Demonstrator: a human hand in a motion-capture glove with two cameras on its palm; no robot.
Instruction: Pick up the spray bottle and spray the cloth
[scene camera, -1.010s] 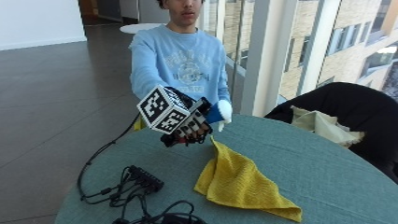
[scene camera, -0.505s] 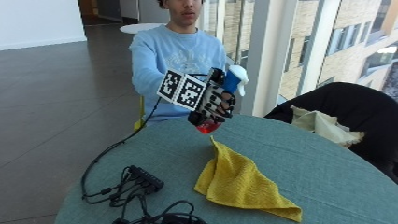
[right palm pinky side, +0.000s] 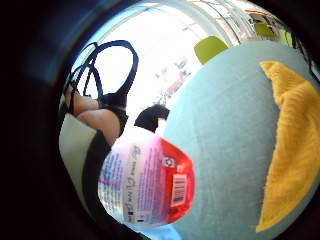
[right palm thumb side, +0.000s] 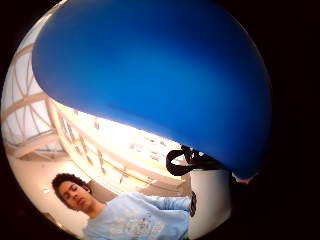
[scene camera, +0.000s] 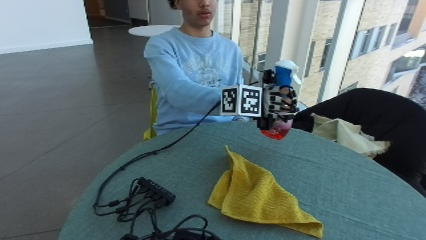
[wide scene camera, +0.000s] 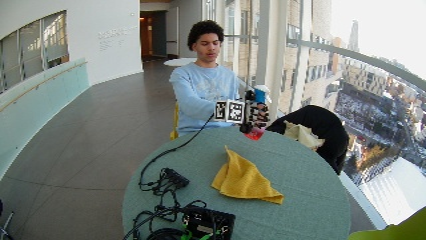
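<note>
My gloved right hand (scene camera: 279, 102) grips the spray bottle (scene camera: 282, 100) and holds it upright in the air above the far side of the round table (scene camera: 346, 185). The bottle has a blue and white spray head (scene camera: 286, 72) and a red base (scene camera: 276, 132). Its labelled body (right palm pinky side: 145, 185) fills the little finger side palm view, and its blue head (right palm thumb side: 150, 75) fills the thumb side view. The yellow cloth (scene camera: 256, 195) lies crumpled on the table, nearer the camera than the hand. The cloth (right palm pinky side: 290, 145) also shows on the teal tabletop in the palm view.
A black power strip with tangled cables (scene camera: 150, 200) lies on the table's near left. A dark chair with a pale cloth (scene camera: 346, 135) on it stands at the right. The person's bare hand is hidden behind the bottle.
The hand has lifted the bottle higher and carried it to the right, turning it upright with the spray head on top. The cloth has not moved.
</note>
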